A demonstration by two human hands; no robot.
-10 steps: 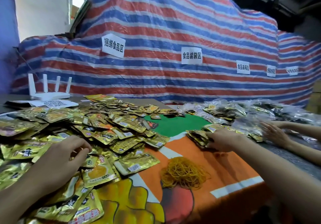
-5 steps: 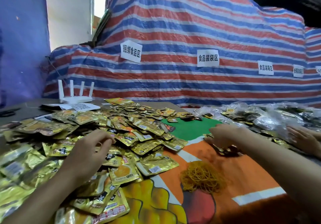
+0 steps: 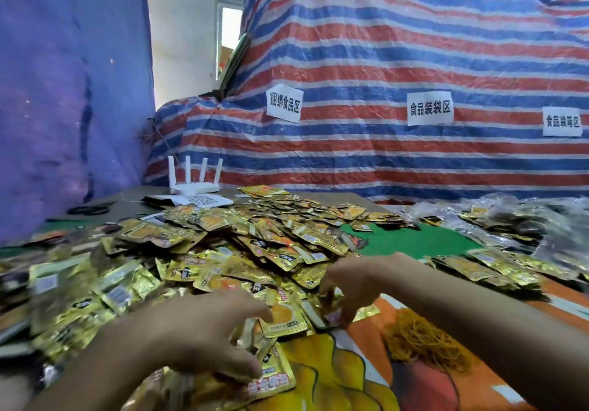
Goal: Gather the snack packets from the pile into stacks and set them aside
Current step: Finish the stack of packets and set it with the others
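Striped tarpaulin (image 3: pixel 398 60) behind, counter (image 3: pixel 414 241) heaped high: left hand (image 3: pixel 207 337) curls its fingers round snack packets (image 3: pixel 283 318) at the pile's near edge, right hand (image 3: pixel 353 283) pinches more, a few stacks (image 3: pixel 484 267) sit aside right, most looks ungathered.

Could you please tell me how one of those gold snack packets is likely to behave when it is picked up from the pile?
The gold snack packets look thin and flat, so each is probably light and somewhat floppy. Their glossy foil likely lets them slide over one another in the loose pile. Being flat, they should not roll.
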